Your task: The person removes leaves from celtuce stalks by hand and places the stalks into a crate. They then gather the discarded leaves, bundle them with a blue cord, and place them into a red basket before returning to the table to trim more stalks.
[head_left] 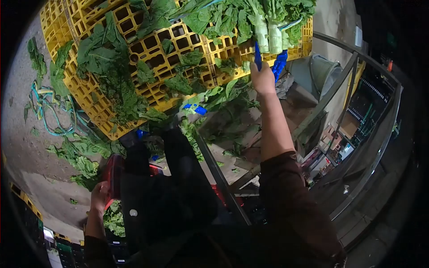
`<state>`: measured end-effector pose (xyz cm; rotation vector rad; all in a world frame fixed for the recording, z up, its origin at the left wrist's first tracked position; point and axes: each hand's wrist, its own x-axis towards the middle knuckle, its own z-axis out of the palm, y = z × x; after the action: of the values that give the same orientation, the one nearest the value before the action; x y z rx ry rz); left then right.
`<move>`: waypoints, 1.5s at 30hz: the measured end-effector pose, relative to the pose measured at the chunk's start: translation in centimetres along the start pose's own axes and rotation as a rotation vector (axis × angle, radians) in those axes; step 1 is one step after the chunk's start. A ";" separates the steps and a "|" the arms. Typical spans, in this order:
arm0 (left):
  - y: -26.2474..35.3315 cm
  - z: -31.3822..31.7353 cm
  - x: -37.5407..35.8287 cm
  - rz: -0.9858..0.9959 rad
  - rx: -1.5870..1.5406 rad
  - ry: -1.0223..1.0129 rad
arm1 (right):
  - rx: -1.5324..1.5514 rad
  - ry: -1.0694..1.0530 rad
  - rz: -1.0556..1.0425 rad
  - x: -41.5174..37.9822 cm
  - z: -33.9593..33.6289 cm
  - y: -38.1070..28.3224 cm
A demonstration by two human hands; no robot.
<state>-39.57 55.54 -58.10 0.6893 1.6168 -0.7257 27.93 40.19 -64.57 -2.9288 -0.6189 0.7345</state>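
In the head view, the person's right hand point(262, 80) is raised at the end of a bare forearm, its fingers curled round a slim, blue, stick-like tool point(258, 56), perhaps a knife, though the blade end is hard to make out. Just beyond those fingers, a little to the right, lies a bunch of thick, pale green stalks with leafy tops point(275, 38), with a light-blue tie point(290, 24) across it, at the near right end of a yellow plastic lattice pallet point(158, 91). This, I'd judge, is the relation that counts: the stalks' long axis runs nearly in line with the forearm, butt ends toward the person and leaves pointing away, and the blue tool stands along the left side of the nearest stalk; whether the two touch, I can't tell from here. A crinkled, bright blue strip point(280, 64) hangs below the butts, just right of the knuckles. The right hand is clearly the nearer one. The left hand point(99, 196) is well apart, low by the person's left leg, against the side of a red plastic crate point(115, 172) near loose green leaves point(115, 219); its fingers seem bent at the crate's edge, but how firmly they hold it I can't tell.
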 end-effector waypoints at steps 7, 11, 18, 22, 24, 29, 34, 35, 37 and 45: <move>3.0 2.7 -1.7 0.126 -0.117 -0.154 | 0.670 -0.478 -0.571 -14.1 -5.6 -20.0; 17.4 6.8 -12.0 0.178 -0.525 -0.264 | 0.692 -0.827 -0.985 -24.4 -2.0 -27.6; 7.9 0.0 -5.1 0.229 -0.185 -0.085 | 0.297 -0.297 -0.832 -12.7 3.5 -20.7; 4.8 1.0 -3.1 0.177 -0.287 -0.056 | 0.675 -0.515 0.038 -3.1 -0.1 -13.7; 4.3 2.2 -3.2 0.165 -0.238 -0.021 | 0.383 -0.054 0.040 3.8 2.1 -6.1; 3.3 3.2 -2.4 0.100 -0.187 -0.003 | 0.168 0.153 0.167 11.7 4.7 -0.7; 0.9 2.4 -0.6 -0.012 -0.083 -0.021 | -0.142 0.063 0.390 10.2 4.5 -7.7; 0.6 2.7 -0.6 0.020 -0.101 0.005 | -0.149 0.096 0.414 10.1 4.9 -7.8; -0.4 2.9 -0.1 0.047 -0.119 0.026 | -0.170 0.059 0.424 10.6 4.6 -7.7; 4.0 5.1 -1.8 0.048 -0.192 -0.055 | 0.024 -0.018 0.376 12.5 4.8 -5.5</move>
<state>-33.03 54.01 -57.32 0.5625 1.5904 -0.5411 33.77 50.05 -73.49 -3.0522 -0.0545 0.7895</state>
